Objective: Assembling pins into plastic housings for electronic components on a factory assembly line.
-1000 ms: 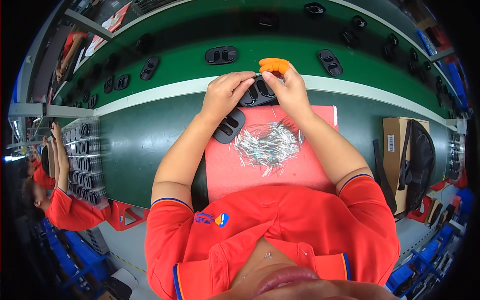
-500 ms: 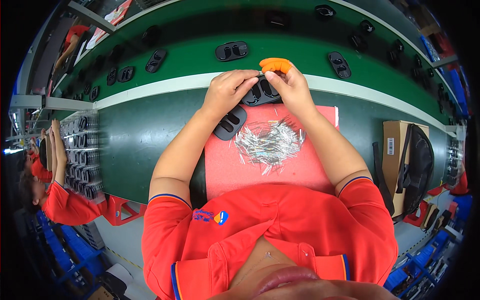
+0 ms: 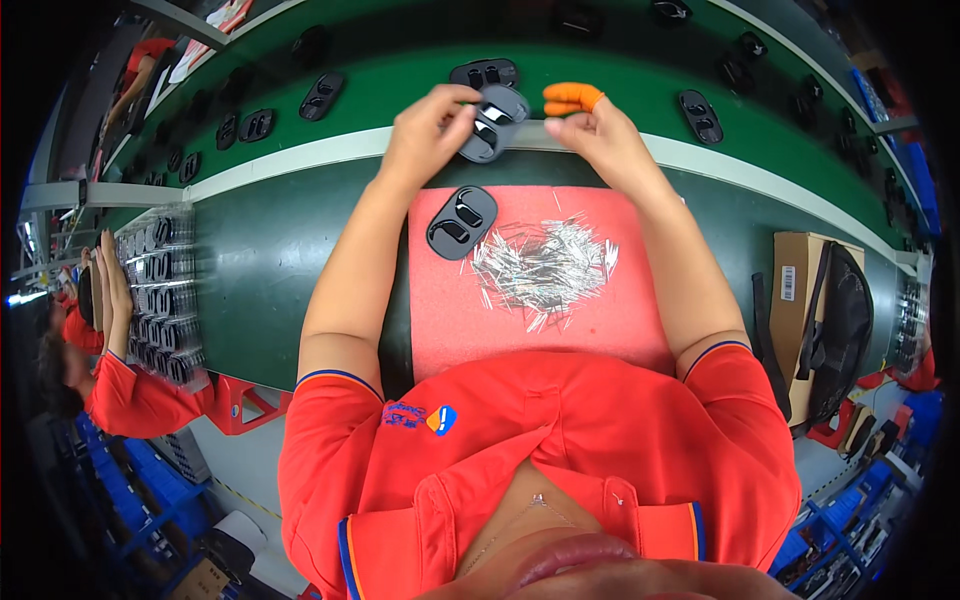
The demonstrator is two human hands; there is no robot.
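A dark grey oval plastic part with two glossy black slots is tilted in my left hand. My left thumb and fingers pinch its left edge above the white rail. My right hand, with orange finger covers, is just right of the part and apart from it. Its thumb and fingers are spread with nothing between them. A second such part lies on the pink foam mat. Next to it is a loose pile of thin silver pins.
Beyond the white rail, similar dark parts stand on the green belt, one right behind the held part. A carton with a black bag is at the right. Stacked clear trays and a co-worker are at the left.
My right hand has let go of the part and opened. My left hand has moved it left and away from me over the rail, turning it. The belt's parts shifted slightly right.
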